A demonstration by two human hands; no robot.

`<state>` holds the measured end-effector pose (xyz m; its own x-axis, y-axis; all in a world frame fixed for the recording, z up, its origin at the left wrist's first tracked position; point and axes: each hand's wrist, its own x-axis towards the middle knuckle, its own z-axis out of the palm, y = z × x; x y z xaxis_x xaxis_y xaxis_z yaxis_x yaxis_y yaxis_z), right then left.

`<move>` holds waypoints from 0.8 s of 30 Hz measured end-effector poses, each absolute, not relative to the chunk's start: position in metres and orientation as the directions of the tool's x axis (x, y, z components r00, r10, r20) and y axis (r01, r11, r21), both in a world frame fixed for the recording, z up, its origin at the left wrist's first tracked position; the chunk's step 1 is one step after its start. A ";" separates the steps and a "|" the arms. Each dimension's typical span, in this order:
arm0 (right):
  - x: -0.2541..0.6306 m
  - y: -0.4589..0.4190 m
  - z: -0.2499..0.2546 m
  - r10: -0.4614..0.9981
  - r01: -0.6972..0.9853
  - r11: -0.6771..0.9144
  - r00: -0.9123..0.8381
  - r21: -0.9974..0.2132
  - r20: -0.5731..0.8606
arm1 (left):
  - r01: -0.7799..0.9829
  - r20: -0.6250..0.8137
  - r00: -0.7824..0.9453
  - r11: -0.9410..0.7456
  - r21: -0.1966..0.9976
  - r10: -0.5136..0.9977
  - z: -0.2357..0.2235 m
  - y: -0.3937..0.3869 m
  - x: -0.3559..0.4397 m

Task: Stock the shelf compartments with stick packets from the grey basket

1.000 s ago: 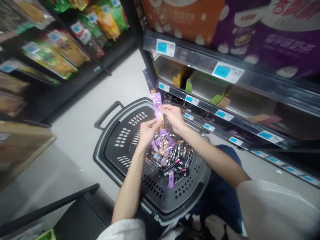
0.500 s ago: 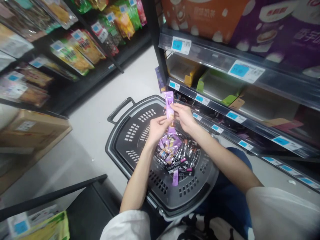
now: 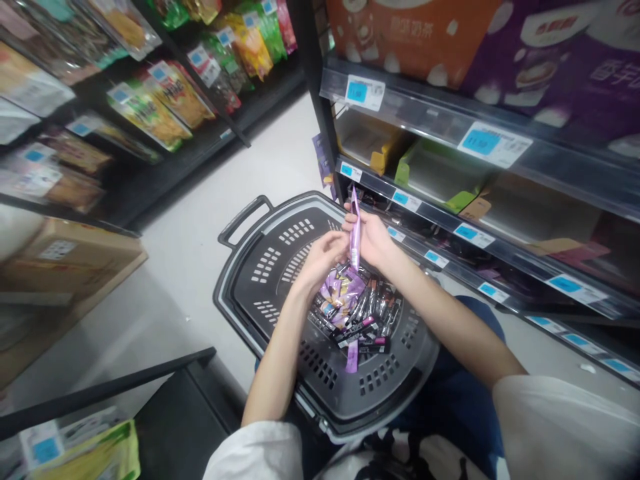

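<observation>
A slim purple sachet (image 3: 355, 230) stands nearly edge-on above the basket, with my right hand (image 3: 374, 239) closed around it. Close to its left side is my left hand (image 3: 323, 261), its fingers loosely bent and apart; whether the fingertips touch the sachet is hard to see. Below both hands lies a dark grey shopping basket (image 3: 260, 293) with slotted walls. Inside it is a pile of purple sachets (image 3: 343, 297) and black sachets (image 3: 377, 303), several with pink ends. One purple sachet (image 3: 352, 357) lies at the near side of the pile.
On the right, a shelf rack (image 3: 430, 120) carries price tags, large drink boxes (image 3: 410, 40) and open display cartons (image 3: 445, 173). Bagged snacks (image 3: 150, 110) fill the left shelves. A cardboard box (image 3: 85, 260) sits at left. A purple packet strip (image 3: 324, 163) hangs by the rack post.
The purple sachet has turned from face-on to nearly edge-on and shifted slightly right. My left fingers have come off its face, while my right hand has wrapped further around it.
</observation>
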<state>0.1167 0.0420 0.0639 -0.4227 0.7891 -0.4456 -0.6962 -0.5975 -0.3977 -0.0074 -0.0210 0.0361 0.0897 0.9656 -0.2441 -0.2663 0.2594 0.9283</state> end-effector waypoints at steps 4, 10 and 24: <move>0.122 0.045 0.063 0.778 -0.690 -0.617 -0.460 -0.379 -0.428 | -0.242 -0.287 0.106 0.305 0.921 0.952 0.037 -0.024 -0.002; 0.124 0.045 0.061 0.829 -0.641 -0.559 -0.447 -0.526 -0.336 | -0.318 -0.346 0.074 0.351 0.881 0.935 0.044 -0.027 0.008; 0.125 0.052 0.055 0.978 -0.502 -0.198 -0.042 -0.842 -0.205 | -0.281 -0.296 0.083 0.307 0.909 0.952 0.042 -0.026 0.004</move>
<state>0.1251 0.0524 0.0545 -0.0423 0.9779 -0.2050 -0.5019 -0.1982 -0.8419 0.0040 -0.0265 0.0418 0.0834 0.9516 -0.2957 -0.2807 0.3071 0.9093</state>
